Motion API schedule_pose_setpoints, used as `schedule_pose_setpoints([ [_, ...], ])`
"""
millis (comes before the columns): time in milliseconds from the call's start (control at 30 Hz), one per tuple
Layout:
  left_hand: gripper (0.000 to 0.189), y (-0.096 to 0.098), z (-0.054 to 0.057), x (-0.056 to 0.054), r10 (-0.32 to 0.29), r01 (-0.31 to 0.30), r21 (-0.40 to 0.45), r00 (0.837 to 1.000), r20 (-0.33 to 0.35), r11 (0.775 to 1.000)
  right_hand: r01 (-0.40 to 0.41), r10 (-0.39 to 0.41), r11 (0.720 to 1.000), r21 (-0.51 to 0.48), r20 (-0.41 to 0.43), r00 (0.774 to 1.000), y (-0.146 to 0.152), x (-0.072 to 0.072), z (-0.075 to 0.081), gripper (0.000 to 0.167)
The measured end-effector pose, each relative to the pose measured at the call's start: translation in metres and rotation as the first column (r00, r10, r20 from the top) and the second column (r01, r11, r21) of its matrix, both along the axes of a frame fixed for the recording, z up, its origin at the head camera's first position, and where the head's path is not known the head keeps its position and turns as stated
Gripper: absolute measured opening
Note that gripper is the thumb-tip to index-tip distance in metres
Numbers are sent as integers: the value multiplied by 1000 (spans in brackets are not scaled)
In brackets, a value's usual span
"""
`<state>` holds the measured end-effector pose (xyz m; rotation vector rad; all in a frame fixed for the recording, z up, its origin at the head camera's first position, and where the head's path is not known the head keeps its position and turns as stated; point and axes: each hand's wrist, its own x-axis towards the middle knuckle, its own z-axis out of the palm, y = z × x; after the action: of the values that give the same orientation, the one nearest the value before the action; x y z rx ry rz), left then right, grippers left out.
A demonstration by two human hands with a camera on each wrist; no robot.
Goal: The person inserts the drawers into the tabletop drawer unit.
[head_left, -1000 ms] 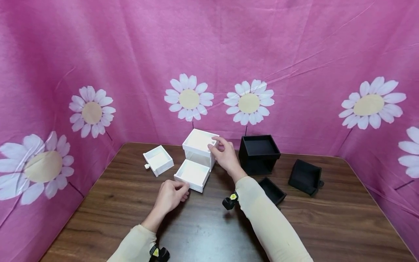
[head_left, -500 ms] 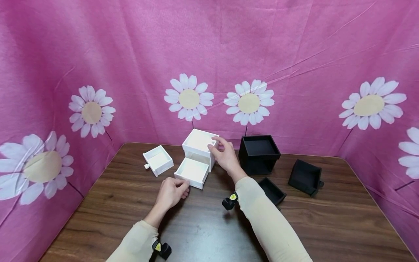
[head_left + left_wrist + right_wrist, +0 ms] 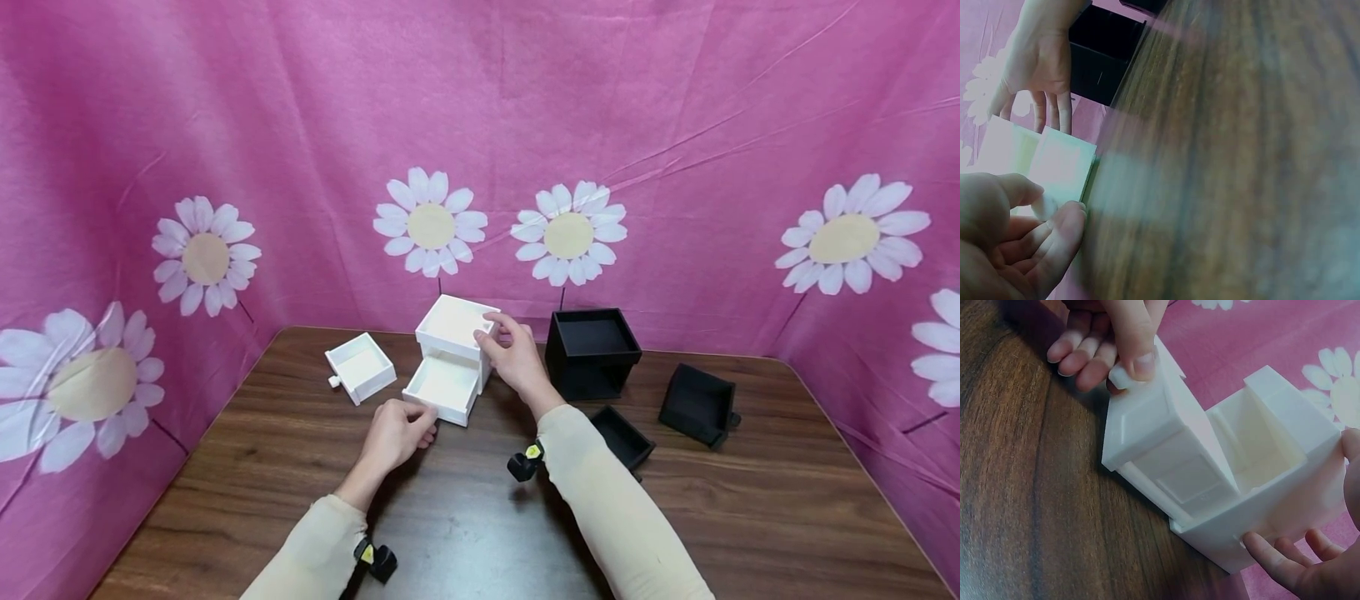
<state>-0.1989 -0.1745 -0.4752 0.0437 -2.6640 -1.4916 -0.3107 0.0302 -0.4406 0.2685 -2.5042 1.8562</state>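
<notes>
A small white drawer cabinet point(image 3: 453, 325) stands at the back middle of the table, a white drawer point(image 3: 442, 387) sticking partway out of its lower slot. My left hand point(image 3: 393, 433) pinches the drawer's front knob point(image 3: 1124, 376) between thumb and fingers. The slot above that drawer shows open in the right wrist view. With fingers spread, my right hand point(image 3: 517, 358) grips the cabinet by its right side and top edge. In the left wrist view, the white drawer point(image 3: 1063, 164) lies between both hands.
A second white drawer point(image 3: 362, 367) with a knob lies left of the cabinet on the wooden table point(image 3: 465, 533). To the right stand a black cabinet point(image 3: 596, 333), a black drawer point(image 3: 622, 437) partly behind my forearm, and another black drawer point(image 3: 697, 404). Pink flowered cloth point(image 3: 480, 100) hangs behind.
The white drawer has slid further back into the cabinet, my left hand and forearm moving forward with it. My right hand keeps its hold on the cabinet.
</notes>
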Motion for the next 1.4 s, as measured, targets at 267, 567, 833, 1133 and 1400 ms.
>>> schedule_pose_setpoints([
  [267,21,2,0,-8,-18,18,-18,1000,25,1000,10,-10,1000,2,-11,1000,0,0,-1,45],
  [567,24,4,2,-17,-3,6,-124,1000,21,992,10,-10,1000,21,-4,1000,0,1,-2,46],
  [833,23,3,3,-24,12,-8,-132,999,32,991,17,-17,1000,21,-1,1000,0,0,-1,45],
  [1133,27,0,-2,-35,-32,31,-93,999,-5,995,19,-18,1000,21,-13,1000,0,0,0,45],
  [1400,25,8,4,-44,-7,14,-154,999,47,988,16,-15,1000,20,-18,1000,0,-1,-1,45],
])
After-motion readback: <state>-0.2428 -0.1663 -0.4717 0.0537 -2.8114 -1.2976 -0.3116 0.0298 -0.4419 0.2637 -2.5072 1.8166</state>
